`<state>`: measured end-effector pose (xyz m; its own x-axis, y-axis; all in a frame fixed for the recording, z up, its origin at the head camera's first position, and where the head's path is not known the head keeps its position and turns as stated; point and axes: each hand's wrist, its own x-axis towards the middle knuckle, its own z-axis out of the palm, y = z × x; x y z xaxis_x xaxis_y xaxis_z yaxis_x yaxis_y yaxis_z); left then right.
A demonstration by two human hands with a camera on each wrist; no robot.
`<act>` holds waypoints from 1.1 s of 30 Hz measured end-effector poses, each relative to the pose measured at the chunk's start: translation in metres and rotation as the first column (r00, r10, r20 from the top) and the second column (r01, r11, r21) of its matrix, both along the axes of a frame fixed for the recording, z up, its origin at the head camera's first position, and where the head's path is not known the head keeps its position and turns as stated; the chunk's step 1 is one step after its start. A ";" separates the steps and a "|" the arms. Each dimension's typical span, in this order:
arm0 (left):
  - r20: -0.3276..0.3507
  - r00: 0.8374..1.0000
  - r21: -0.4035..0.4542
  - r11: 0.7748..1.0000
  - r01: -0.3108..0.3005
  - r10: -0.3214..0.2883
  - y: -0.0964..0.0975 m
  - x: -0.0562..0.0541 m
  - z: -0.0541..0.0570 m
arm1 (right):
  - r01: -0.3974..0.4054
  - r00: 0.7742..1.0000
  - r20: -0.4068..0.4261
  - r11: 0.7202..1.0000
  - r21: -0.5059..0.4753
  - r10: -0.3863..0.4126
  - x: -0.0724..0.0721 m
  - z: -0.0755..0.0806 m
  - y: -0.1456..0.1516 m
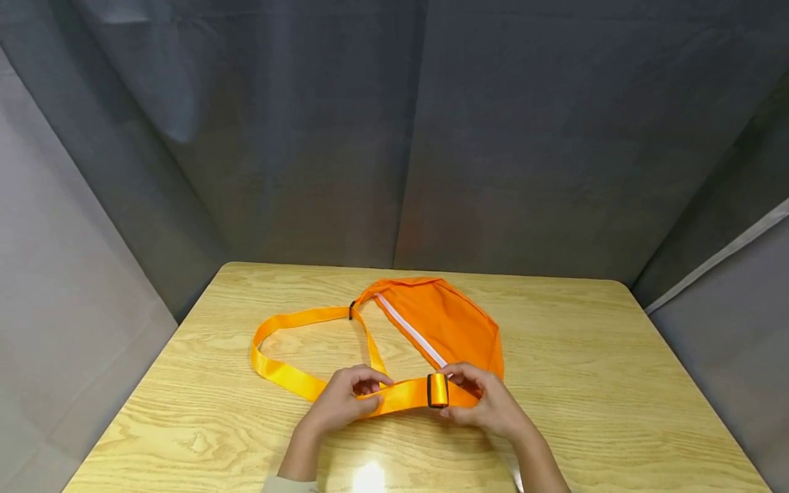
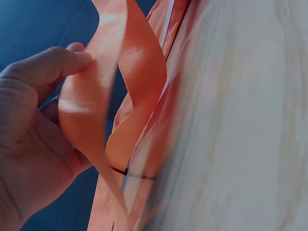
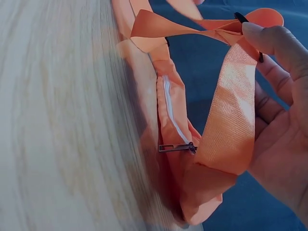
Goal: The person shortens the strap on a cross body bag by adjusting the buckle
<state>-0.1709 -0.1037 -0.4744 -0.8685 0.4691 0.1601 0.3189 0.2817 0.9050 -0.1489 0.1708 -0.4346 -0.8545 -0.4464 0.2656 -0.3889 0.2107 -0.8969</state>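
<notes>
An orange bag (image 1: 453,318) with a white diagonal zipper (image 1: 409,330) lies on the table. Its yellow-orange strap (image 1: 401,396) is raised at the near side, stretched between both hands. My left hand (image 1: 342,398) pinches the strap between thumb and fingers. Farther right, my right hand (image 1: 490,400) grips the strap at its black slider buckle (image 1: 429,392), with the thumb against the buckle in the right wrist view. A metal zipper pull (image 3: 173,147) shows below that hand. The far strap end meets the bag at a small black ring (image 1: 351,310).
The rest of the strap (image 1: 271,329) curves in a loop on the left of the wooden table (image 1: 585,356). Dark grey curtains (image 1: 524,137) stand behind the table's far edge, with lighter fabric panels (image 1: 68,274) at the sides.
</notes>
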 end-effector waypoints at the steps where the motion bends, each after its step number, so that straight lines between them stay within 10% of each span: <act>1: 0.006 1.000 -0.005 1.000 0.005 -0.005 0.001 -0.001 0.000 | -0.001 1.000 -0.001 1.000 -0.001 0.001 0.000 0.002 -0.001; 11: -0.027 0.998 -0.051 0.997 0.056 -0.057 0.024 -0.007 0.012 | -0.012 1.000 -0.012 1.000 0.027 0.012 -0.009 -0.025 0.006; 19: -0.079 0.992 -0.035 0.995 0.092 -0.094 0.032 -0.014 0.005 | -0.033 0.999 -0.009 0.999 0.006 0.034 -0.002 0.001 -0.003; 33: -0.042 0.997 -0.035 0.998 0.059 -0.061 0.011 -0.009 0.004 | -0.027 0.999 -0.025 0.999 0.027 0.028 -0.004 0.000 -0.002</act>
